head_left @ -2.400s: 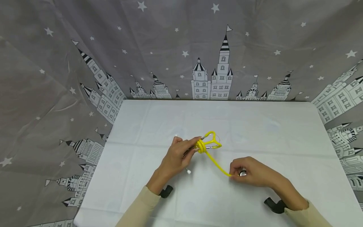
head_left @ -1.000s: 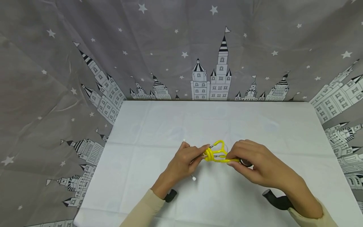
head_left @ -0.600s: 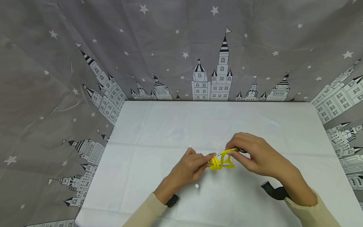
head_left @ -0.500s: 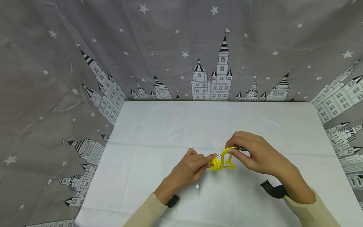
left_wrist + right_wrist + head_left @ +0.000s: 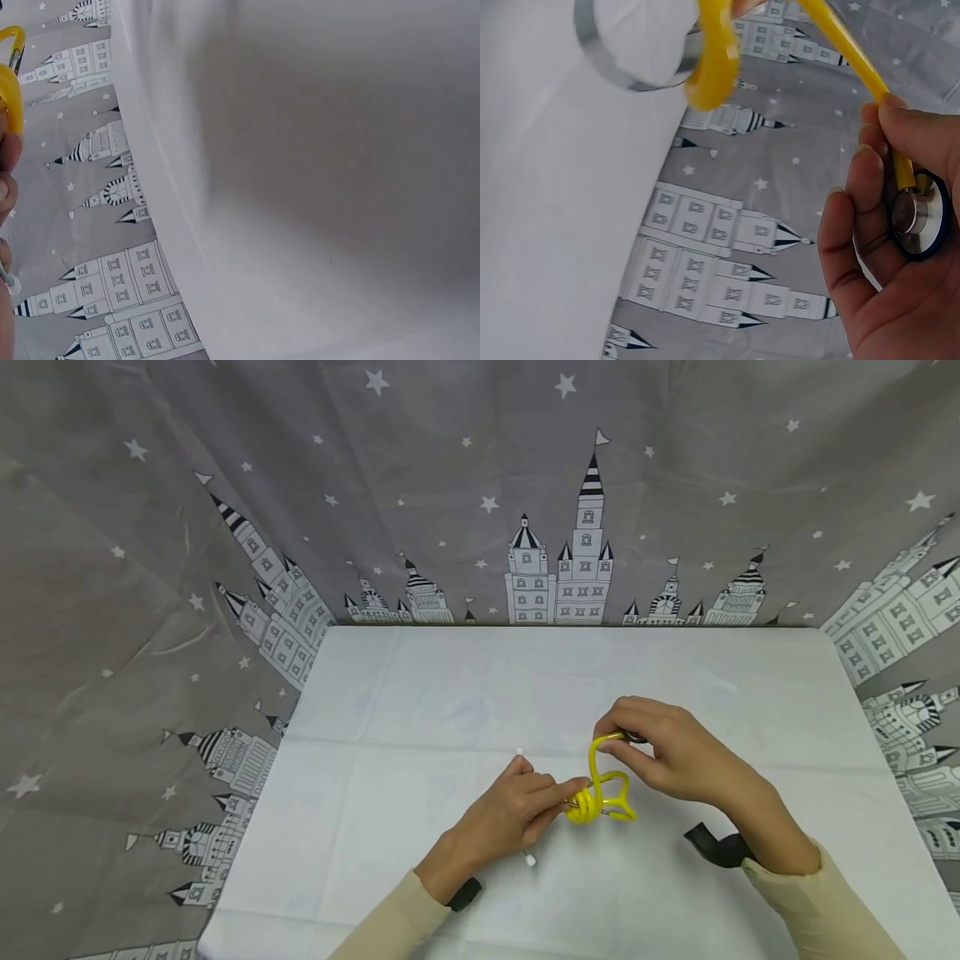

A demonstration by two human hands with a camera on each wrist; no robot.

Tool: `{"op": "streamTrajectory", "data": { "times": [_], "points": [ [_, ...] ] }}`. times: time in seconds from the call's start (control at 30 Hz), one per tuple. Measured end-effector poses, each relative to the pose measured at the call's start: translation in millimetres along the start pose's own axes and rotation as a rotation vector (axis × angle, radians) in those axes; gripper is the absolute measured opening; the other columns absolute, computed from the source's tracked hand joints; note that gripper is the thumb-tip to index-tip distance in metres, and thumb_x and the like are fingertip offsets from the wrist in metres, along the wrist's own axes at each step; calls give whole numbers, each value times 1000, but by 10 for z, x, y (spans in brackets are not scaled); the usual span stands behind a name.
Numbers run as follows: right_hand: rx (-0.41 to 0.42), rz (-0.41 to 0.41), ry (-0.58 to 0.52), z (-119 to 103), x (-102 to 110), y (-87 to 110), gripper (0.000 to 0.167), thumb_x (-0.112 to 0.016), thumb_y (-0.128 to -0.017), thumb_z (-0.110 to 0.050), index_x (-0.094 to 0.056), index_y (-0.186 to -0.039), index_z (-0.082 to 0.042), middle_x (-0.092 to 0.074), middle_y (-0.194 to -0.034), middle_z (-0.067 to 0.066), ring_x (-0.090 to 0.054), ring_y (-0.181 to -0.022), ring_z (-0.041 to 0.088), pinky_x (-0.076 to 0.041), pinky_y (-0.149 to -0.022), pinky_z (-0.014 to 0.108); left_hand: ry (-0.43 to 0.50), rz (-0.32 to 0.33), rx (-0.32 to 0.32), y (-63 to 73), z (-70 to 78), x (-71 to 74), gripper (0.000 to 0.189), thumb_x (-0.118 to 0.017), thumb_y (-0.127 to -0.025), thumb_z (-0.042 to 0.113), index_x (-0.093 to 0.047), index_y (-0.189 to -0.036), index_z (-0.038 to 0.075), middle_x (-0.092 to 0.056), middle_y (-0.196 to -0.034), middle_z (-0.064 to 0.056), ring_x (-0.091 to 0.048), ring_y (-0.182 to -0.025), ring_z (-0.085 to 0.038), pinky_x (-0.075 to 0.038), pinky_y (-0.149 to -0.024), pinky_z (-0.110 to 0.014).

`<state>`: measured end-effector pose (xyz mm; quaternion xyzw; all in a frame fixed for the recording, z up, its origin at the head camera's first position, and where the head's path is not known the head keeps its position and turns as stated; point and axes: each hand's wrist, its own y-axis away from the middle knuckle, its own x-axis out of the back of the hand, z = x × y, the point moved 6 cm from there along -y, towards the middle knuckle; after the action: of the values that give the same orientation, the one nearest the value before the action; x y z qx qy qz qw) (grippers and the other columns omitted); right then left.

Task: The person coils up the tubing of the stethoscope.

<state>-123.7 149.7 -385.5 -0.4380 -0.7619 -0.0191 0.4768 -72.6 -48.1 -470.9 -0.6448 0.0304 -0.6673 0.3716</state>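
A stethoscope is held above the table in both hands. Its yellow tubing [image 5: 583, 807] is wound in several turns around its metal ear tubes, and the forked end sticks out to the right. My left hand [image 5: 506, 810] grips the ear tubes just left of the coil; white ear tips [image 5: 530, 860] show on either side of it. Between thumb and fingers, my right hand [image 5: 675, 752] pinches the tube's free end, which rises from the coil. The round chest piece [image 5: 922, 217] lies inside that palm in the right wrist view. The left wrist view catches only finger edges and yellow tubing [image 5: 13, 90].
A white cloth covers the table [image 5: 420, 693]. Behind and at the sides hangs a grey curtain [image 5: 420, 468] printed with castles and stars. Black wrist-worn pieces [image 5: 720, 847] stick out near both sleeves.
My right hand has swung from the lower right up to above the coil, carrying the tube's free end over the wound part. My left hand has shifted right and slightly down with the ear tubes.
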Motion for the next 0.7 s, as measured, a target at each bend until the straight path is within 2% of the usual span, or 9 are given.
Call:
{"op": "streamTrajectory", "data": {
  "times": [0.13,0.37,0.53,0.7],
  "points": [
    [-31,-20,-54,93,-58,-11,18,-80,-96,-8,-72,-106,-21,-69,-101,-15,-63,-91,-2,-56,-81,21,8,-14,-12,-8,32,16,48,-78,-100,19,-67,-146,20,-60,-76,13,-48,-67,0,-39,-81,-24],
    [-117,-92,-227,346,-270,75,8,-75,-101,-10,-73,-105,-16,-69,-99,-12,-64,-89,3,-54,-81,22,46,-13,-34,9,140,40,45,-79,-100,20,-68,-144,21,-59,-74,14,-47,-67,1,-38,-82,-23],
    [-123,-100,-277,447,-391,139,3,-74,-102,-12,-73,-104,-14,-70,-97,-8,-63,-88,6,-54,-81,23,30,4,-49,6,187,57,45,-79,-100,19,-69,-143,21,-57,-73,13,-46,-66,1,-39,-82,-23],
    [-178,-123,-304,518,-492,173,3,-74,-103,-15,-73,-103,-13,-70,-97,-9,-62,-90,6,-54,-84,22,35,16,-46,2,197,48,45,-78,-100,20,-68,-143,16,-62,-77,14,-48,-67,2,-39,-82,-24]
  ]
}}
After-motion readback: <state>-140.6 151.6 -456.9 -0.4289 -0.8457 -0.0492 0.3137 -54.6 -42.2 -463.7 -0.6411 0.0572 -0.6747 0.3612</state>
